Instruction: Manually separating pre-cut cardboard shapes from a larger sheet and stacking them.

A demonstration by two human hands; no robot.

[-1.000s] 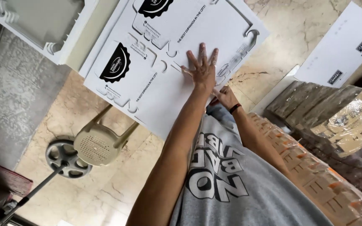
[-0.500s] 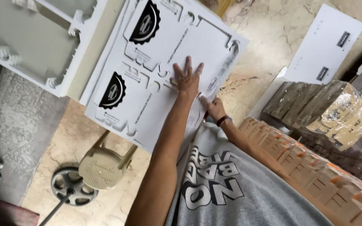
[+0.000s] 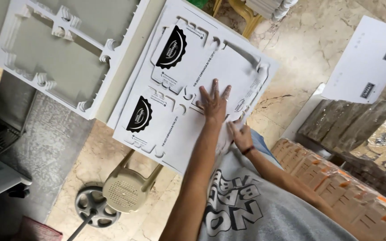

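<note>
A large white die-cut cardboard sheet (image 3: 179, 129) with two black round badges printed on it lies tilted across the middle of the view. My left hand (image 3: 213, 105) lies flat on it with the fingers spread, pressing near its lower right part. My right hand (image 3: 240, 135), with a dark band at the wrist, is at the sheet's near edge just below the left hand. Its fingers are curled onto the cardboard there. My grey printed shirt (image 3: 246, 209) fills the bottom of the view.
A white cut-out cardboard frame (image 3: 108, 49) leans at the upper left. Below the sheet stand a beige plastic stool (image 3: 125, 193) and a round fan base (image 3: 92, 207). Wrapped stacks of cartons (image 3: 358, 196) line the right. Another white sheet (image 3: 365, 62) lies at the upper right.
The view has swung, so the sheet and the frame sit lower and further right. My left hand stays flat on the sheet, and my right hand has come up to the sheet's edge.
</note>
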